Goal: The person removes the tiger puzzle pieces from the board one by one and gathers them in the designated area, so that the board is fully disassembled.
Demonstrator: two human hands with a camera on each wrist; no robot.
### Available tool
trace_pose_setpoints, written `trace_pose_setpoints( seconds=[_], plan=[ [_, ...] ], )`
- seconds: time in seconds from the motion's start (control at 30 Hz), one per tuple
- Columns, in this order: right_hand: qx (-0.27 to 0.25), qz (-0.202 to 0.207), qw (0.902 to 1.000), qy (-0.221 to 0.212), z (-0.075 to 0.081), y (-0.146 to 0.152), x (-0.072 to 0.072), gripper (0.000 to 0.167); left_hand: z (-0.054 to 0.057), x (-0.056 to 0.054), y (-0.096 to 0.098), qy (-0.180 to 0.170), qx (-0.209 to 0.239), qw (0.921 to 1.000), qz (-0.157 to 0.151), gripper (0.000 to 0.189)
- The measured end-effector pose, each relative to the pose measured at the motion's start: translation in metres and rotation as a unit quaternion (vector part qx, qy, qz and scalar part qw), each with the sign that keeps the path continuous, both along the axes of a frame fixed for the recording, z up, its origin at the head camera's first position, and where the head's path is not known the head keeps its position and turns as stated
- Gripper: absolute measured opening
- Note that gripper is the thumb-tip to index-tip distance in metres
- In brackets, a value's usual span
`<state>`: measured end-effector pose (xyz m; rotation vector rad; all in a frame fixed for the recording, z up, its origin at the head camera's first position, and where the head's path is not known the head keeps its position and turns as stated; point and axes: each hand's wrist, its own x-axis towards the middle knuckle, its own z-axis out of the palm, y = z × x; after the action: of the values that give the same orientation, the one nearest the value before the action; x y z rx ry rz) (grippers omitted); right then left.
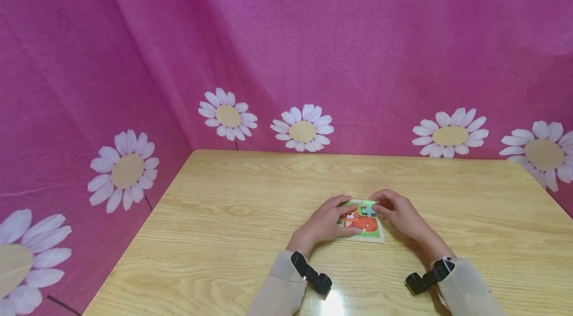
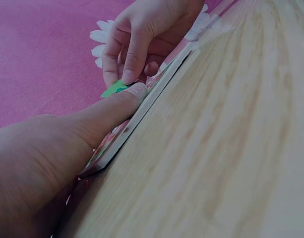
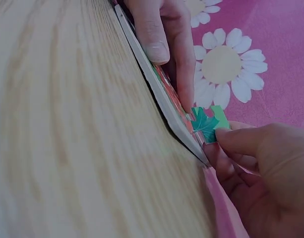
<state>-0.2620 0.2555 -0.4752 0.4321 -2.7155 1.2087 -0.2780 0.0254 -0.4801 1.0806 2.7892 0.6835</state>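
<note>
A small square jigsaw puzzle (image 1: 367,224) with a pale wooden frame and an orange striped animal on green lies on the table. Over its left part rests my left hand (image 1: 323,222), thumb along the near side and straight fingers toward the far side. My right hand (image 1: 401,215) is at the far right corner and pinches a green puzzle piece (image 3: 207,125) with a darker leaf on it between thumb and fingers. In the right wrist view the piece is tilted up at the board's edge. How much of it touches the board, I cannot tell.
The light wood-grain table (image 1: 215,236) extends around the puzzle. Behind it and to the left hangs a pink cloth (image 1: 313,47) with white daisies. Black wrist cameras are strapped over both beige sleeves (image 1: 279,286).
</note>
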Motion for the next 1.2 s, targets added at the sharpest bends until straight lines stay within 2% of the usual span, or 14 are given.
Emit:
trace_pose_setpoints(
  seconds=[0.17,0.47,1.0,1.2],
  plan=[
    [-0.009,-0.016,0.9995,-0.024,0.0011,-0.0002,-0.0003,0.017,0.0015,-0.0006,-0.0003,-0.005,0.001,1.0000,0.000,0.064],
    [-0.019,-0.026,0.9986,-0.042,0.0026,-0.0005,0.0000,0.018,0.0009,-0.0006,-0.0013,-0.004,0.003,1.0000,0.000,0.064],
    [-0.024,-0.028,0.9987,-0.036,0.0002,0.0008,-0.0003,0.018,-0.0004,0.0004,-0.0009,-0.002,0.006,1.0000,0.001,0.063],
    [-0.041,-0.030,0.9977,-0.046,-0.0007,0.0017,0.0001,0.019,0.0003,0.0006,-0.0013,-0.001,0.010,0.9999,-0.001,0.063]
  ],
)
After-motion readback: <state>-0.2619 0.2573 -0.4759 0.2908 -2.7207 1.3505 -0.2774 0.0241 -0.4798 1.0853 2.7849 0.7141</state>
